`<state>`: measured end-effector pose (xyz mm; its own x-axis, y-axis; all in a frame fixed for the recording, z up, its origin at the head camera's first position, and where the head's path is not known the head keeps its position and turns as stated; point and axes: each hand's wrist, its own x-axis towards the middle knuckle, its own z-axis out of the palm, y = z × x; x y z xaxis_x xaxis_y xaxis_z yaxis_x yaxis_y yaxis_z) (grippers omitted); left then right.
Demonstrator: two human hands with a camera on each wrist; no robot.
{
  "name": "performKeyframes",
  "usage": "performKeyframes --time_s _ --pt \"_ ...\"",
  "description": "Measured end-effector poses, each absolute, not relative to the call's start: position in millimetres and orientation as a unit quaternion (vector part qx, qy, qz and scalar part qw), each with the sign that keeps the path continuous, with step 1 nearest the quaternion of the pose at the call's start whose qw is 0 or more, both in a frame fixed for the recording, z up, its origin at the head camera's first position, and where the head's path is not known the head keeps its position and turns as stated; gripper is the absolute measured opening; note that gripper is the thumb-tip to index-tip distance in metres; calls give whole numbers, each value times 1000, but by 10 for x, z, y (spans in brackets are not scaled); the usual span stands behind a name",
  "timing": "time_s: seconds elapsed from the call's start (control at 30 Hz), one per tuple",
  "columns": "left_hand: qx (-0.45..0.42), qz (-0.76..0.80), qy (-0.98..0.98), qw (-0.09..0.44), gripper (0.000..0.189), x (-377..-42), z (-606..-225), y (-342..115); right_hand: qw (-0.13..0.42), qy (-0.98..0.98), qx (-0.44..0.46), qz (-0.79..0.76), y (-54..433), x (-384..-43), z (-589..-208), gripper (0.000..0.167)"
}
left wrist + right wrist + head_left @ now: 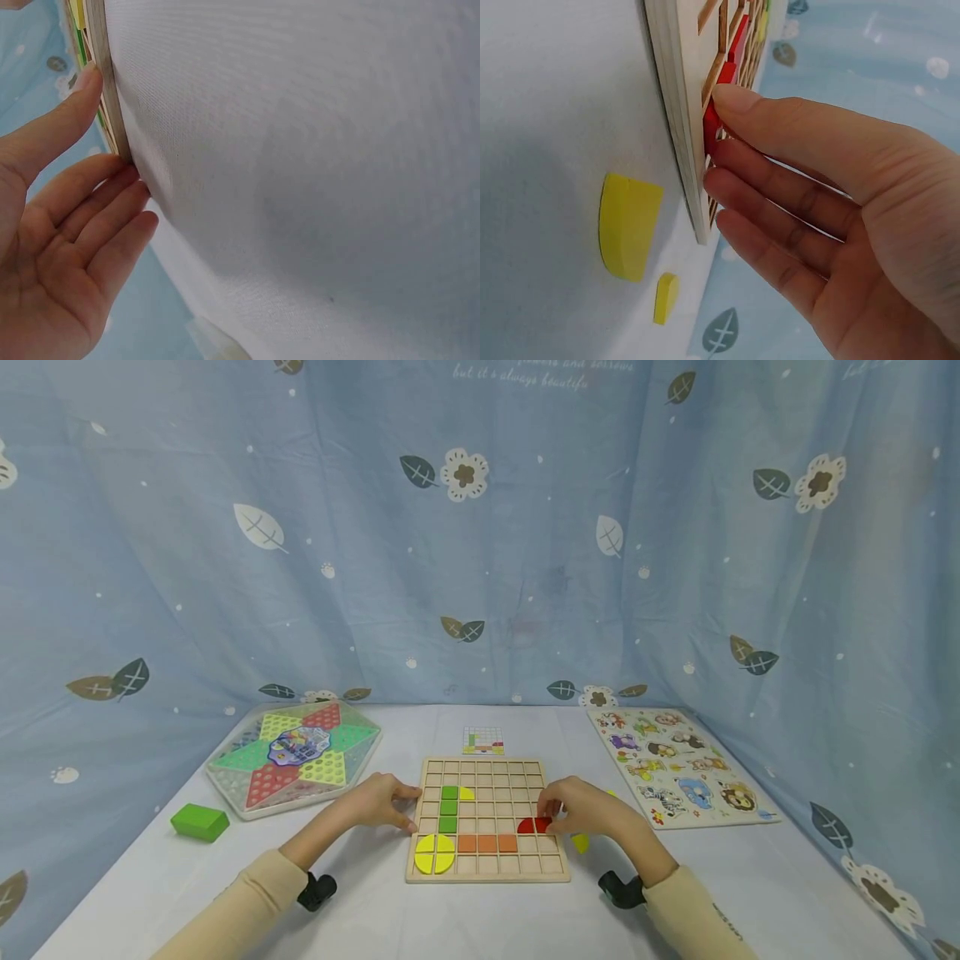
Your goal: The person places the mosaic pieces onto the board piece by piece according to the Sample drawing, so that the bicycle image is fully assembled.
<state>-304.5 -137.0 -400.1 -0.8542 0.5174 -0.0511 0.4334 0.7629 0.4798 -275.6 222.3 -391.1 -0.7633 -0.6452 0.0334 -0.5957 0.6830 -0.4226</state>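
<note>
A wooden grid board lies on the white table. Along its left edge my left hand rests with thumb and fingers spread; in the left wrist view the fingertips touch the board's side. My right hand, at the right edge, pinches a red piece between thumb and index finger, low over a cell. Just left of it sits a rounded red piece. Three green squares form a column with a yellow quarter-circle beside the top one. Three orange squares adjoin a yellow circle of quarter pieces.
Loose yellow pieces lie on the table right of the board. A small pattern card is behind it. To the left are a Chinese checkers board and a green block; an animal puzzle board lies to the right.
</note>
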Motion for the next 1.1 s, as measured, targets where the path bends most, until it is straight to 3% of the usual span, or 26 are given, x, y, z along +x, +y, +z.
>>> performKeyframes --time_s 0.17,0.53,1.1 --pt "255 234 934 91 60 -3040 -3999 -1367 60 912 -344 -215 2252 -2752 -3882 12" --pt "255 237 933 90 59 -3064 -4014 -1385 -1 914 -339 -221 2574 -2843 -3751 19" --pt "264 228 933 94 61 -3071 -4001 -1376 29 912 -362 -192 2793 -3091 -3954 23"
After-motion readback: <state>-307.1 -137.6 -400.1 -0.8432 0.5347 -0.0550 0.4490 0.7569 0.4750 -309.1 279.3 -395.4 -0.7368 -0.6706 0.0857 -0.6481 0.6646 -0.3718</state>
